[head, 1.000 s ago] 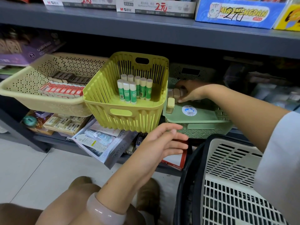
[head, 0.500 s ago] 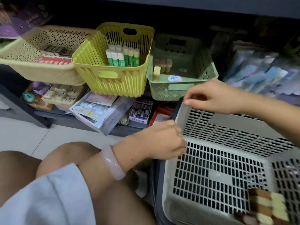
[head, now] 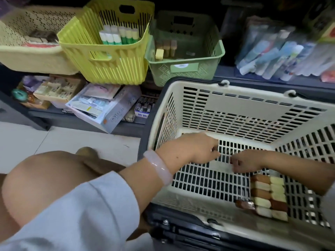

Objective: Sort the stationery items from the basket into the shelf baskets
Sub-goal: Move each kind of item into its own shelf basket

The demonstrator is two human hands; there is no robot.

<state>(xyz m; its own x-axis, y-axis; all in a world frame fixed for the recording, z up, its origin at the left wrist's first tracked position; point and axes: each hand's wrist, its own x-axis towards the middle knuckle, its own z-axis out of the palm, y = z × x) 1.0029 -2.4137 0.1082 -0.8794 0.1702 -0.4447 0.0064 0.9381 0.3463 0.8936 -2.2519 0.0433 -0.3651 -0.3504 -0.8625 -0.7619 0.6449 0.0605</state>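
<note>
Both hands reach into the cream shopping basket (head: 235,98) at lower right: the left hand (head: 195,149) and the right hand (head: 248,161) have curled fingers over its slatted floor, and whether either holds anything cannot be told through the blur. A block of brown-and-cream erasers (head: 268,196) lies at the basket's lower-right corner, while the green shelf basket (head: 183,69) sits at upper centre.
</note>
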